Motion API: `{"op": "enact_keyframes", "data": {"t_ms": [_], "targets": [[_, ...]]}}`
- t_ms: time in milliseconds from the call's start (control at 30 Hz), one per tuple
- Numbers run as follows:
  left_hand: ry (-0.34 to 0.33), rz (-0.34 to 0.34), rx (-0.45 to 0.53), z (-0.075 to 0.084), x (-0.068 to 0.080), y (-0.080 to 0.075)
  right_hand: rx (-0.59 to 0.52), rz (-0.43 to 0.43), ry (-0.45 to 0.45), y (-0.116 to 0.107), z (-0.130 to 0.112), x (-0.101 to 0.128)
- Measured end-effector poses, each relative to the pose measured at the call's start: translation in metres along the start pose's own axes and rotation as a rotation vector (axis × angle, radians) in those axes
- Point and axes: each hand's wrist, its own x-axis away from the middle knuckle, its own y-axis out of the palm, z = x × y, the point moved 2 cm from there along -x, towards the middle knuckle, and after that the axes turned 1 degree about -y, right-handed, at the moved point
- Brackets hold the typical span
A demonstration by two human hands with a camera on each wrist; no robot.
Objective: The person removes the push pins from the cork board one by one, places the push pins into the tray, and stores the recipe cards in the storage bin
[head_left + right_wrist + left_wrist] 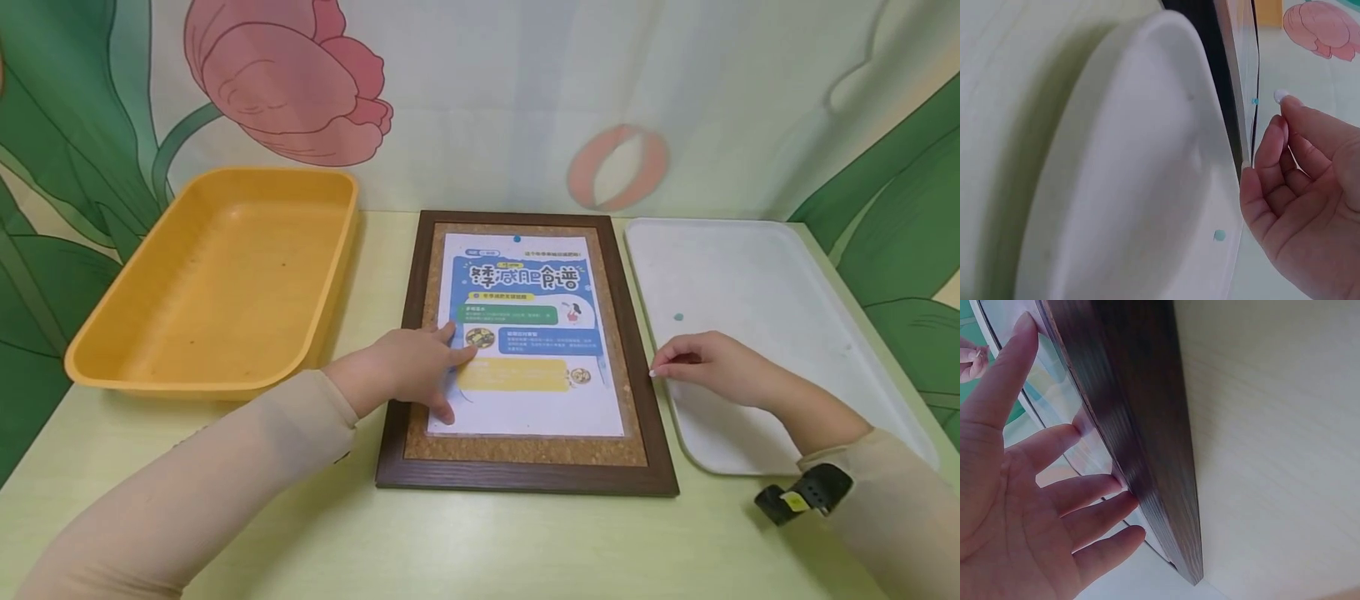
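Observation:
A dark wooden frame (527, 481) with a cork face (525, 451) lies on the table. On the cork is a printed poster (525, 414), with a teal thumbtack (517, 239) at its top edge. My left hand (405, 367) spreads over the frame's left side, its fingertips touching the poster; the left wrist view shows its fingers (1088, 490) apart. Beside the frame's right edge, my right hand (720, 367) pinches a small white thumbtack (1280, 95) between thumb and finger, above the white tray's near-left rim.
The white tray (765, 275) stands right of the frame with another teal thumbtack (678, 317) in it. A deep yellow tray (225, 275) sits to the left. Behind the table (480, 550) rises a wall (495, 108) with painted flowers.

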Motion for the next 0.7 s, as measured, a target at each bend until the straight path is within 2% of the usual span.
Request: {"op": "enact_keyframes", "data": {"t_ms": [567, 700], "targets": [[0.004, 0.008, -0.008, -0.001, 0.0, 0.001, 0.031, 0.064, 0.219, -0.01, 0.022, 0.002], [0.0, 0.001, -0.01, 0.0, 0.001, 0.0, 0.018, 0.071, 0.24, -0.011, 0.025, 0.003]]}}
